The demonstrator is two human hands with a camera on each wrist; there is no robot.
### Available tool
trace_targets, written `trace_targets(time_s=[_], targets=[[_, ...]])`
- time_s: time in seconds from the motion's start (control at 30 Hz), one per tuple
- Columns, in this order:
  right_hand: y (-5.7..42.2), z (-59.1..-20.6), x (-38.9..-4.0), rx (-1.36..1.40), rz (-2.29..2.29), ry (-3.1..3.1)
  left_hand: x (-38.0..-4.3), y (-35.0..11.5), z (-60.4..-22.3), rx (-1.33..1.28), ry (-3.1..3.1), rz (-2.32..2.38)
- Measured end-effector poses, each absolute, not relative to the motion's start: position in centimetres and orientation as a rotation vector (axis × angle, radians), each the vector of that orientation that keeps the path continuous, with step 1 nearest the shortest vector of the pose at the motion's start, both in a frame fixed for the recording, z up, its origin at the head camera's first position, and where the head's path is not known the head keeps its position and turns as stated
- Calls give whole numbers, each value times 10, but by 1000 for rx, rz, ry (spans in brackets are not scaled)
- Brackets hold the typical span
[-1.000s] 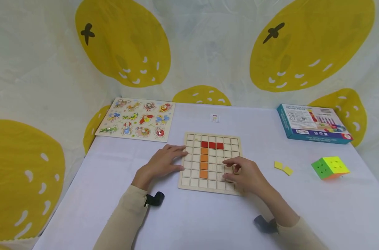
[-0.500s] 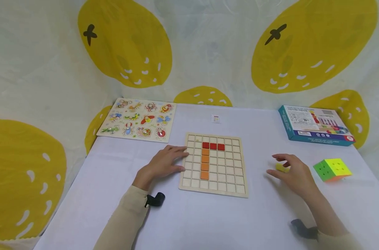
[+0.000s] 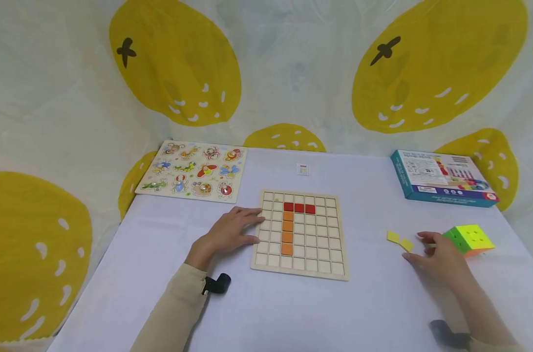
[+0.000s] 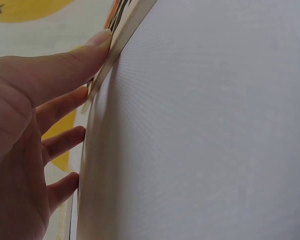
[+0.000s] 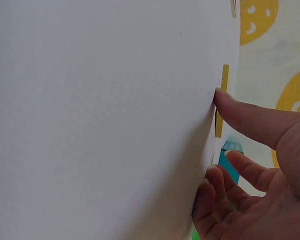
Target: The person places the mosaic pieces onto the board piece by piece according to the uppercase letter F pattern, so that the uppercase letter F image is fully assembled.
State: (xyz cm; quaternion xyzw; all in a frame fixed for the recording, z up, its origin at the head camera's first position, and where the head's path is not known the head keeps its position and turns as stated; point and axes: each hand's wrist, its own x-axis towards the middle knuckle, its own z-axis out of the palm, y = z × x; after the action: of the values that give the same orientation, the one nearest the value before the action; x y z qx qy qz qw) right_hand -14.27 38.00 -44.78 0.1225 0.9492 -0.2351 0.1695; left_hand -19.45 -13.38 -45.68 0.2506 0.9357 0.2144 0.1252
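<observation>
A wooden grid board point(image 3: 319, 254) lies flat on the table, with three red tiles point(image 3: 299, 208) in a row and a column of several orange tiles point(image 3: 287, 226) below the leftmost red one. My left hand point(image 3: 231, 232) rests at the board's left edge; in the left wrist view its thumb touches the board's rim point(image 4: 122, 42). Two yellow tiles point(image 3: 393, 237) lie right of the board, corners nearly meeting. Beside the nearer one is my right hand point(image 3: 442, 259), thumb at the tile and fingers loosely bent, with nothing gripped. The right wrist view shows the yellow tiles point(image 5: 225, 75) edge-on behind the thumb.
A puzzle cube point(image 3: 470, 238) sits just behind the right hand. Farther back are a teal-edged box point(image 3: 444, 178) at right, a small printed card point(image 3: 303, 169) in the middle, and an insect puzzle board point(image 3: 191, 171) at left. Patterned cloth hangs behind the table.
My right hand has left the grid board and moved right, over the yellow tiles, to the side near the puzzle cube. My left hand has stayed at the board's edge.
</observation>
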Motion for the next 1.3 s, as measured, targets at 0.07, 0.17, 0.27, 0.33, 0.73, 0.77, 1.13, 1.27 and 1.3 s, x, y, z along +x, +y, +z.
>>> trace_targets(time_s=[0.07,0.17,0.27,0.33,0.73,0.77,1.13,1.27,1.3], targets=[[384,-450,-144,356,-659,2689,-195,-134,-457,732,2728,626],[388,-451,-146,367,-653,2673,-195,-133,-458,720,2724,625],[390,-451,-146,359,-651,2668,-196,-134,-459,716,2726,626],[391,-451,-146,356,-651,2678,-196,-134,-460,716,2726,625],[392,-452,-144,312,-643,2719,-195,-133,-460,700,2723,631],[392,-452,-144,305,-645,2719,-195,-133,-460,700,2723,630],[387,-449,-145,263,-604,2735,-194,-133,-458,713,2728,636],[385,-448,-147,252,-579,2742,-193,-133,-457,725,2730,638],[384,-448,-147,248,-575,2744,-193,-133,-457,728,2729,639]])
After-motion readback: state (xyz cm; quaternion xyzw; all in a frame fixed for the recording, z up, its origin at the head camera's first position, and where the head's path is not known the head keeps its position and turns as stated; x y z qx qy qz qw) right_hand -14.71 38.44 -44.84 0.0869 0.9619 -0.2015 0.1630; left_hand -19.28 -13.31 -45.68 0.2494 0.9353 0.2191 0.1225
